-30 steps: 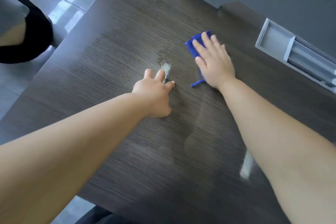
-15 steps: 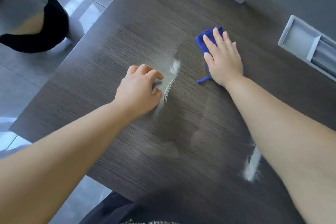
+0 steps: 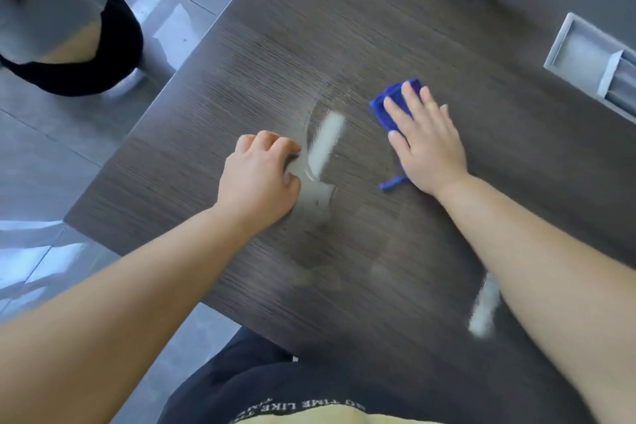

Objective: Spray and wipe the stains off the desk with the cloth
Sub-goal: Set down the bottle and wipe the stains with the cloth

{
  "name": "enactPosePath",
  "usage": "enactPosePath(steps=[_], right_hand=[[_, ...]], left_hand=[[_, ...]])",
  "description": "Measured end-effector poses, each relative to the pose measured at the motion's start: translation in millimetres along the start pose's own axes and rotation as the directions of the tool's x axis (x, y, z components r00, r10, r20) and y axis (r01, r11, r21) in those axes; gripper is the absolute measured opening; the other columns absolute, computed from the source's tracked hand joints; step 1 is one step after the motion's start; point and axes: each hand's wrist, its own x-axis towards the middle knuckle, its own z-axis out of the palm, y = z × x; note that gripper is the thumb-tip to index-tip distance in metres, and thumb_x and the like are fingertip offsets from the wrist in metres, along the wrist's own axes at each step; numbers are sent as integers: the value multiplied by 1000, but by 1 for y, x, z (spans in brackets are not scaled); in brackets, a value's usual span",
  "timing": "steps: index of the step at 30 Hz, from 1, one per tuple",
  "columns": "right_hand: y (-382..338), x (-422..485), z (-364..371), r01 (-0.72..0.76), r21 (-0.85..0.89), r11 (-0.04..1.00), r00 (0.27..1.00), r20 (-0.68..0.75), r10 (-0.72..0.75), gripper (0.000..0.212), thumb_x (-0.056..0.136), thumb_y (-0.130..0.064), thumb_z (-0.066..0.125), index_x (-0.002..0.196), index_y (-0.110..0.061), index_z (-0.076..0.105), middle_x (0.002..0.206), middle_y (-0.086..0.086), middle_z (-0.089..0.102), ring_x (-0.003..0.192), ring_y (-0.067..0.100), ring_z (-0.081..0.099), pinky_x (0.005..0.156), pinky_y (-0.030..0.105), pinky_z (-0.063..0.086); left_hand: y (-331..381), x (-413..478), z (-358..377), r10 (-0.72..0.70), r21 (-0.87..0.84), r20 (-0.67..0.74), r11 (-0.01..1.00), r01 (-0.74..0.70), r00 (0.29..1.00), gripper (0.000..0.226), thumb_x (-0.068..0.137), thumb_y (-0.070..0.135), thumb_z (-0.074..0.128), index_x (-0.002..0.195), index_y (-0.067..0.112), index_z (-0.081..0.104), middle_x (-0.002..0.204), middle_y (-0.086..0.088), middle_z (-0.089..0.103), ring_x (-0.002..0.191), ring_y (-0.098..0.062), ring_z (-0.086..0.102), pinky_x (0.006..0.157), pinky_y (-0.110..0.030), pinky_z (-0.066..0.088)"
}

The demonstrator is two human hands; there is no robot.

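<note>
Nearest, a pale streak [image 3: 483,308] is lying by the right forearm, close to the near edge of the worktop [image 3: 361,27]. Further in, the left hand [image 3: 260,175] is resting beside the wet smear [image 3: 325,141], fingers curled under with nothing showing in them — probably scratching at the stain. Beyond, the right hand [image 3: 426,144] is pressing the blue cloth [image 3: 382,107] flat, fingers straight, likely spreading pressure for wiping. Open room is lying leftward toward the smear — the grey recess [image 3: 585,58] is hemming the far right.
</note>
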Motion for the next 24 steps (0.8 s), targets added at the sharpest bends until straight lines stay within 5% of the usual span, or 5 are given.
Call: enactPosePath(steps=[4,11,15,19,24], right_hand=[[-80,4,12,-253,2,967,966,-53,253,53,98,-37,34,148,-23,27,158,10,15,144,33,15,112,52,16],[-71,-90,15,600,17,799,795,89,-599,45,96,-39,38,139,-29,44,151,4,34,140,28,29,112,46,21],[-37,-84,9,86,10,996,996,12,-86,49,98,-38,32,145,-26,34,156,5,24,143,31,21,112,56,22],[-107,-77,17,-314,12,949,949,-29,314,53,99,-37,32,150,-24,20,159,7,8,145,31,8,114,51,12],[-148,-142,31,441,28,897,896,41,-442,49,92,-38,37,137,-22,49,147,11,40,134,36,39,105,54,32]], left_hand=[[-3,-12,1,-6,-7,12,1000,6,1000,43,84,18,51,127,21,51,131,-2,47,124,-29,34,96,-35,35],[-16,-41,3,-1,-11,-11,1000,1,1000,37,84,17,50,121,18,53,130,-4,46,123,-30,35,96,-36,36],[-17,-70,18,-1,36,8,999,1,1000,34,86,22,49,120,23,54,132,0,41,125,-26,29,96,-34,33],[-13,-96,31,-63,16,-12,998,63,998,41,86,24,50,127,24,49,136,-2,38,127,-27,28,101,-35,31],[-13,-120,36,-137,-112,-85,986,127,987,48,85,18,52,132,18,44,137,-6,36,128,-26,33,102,-36,34]])
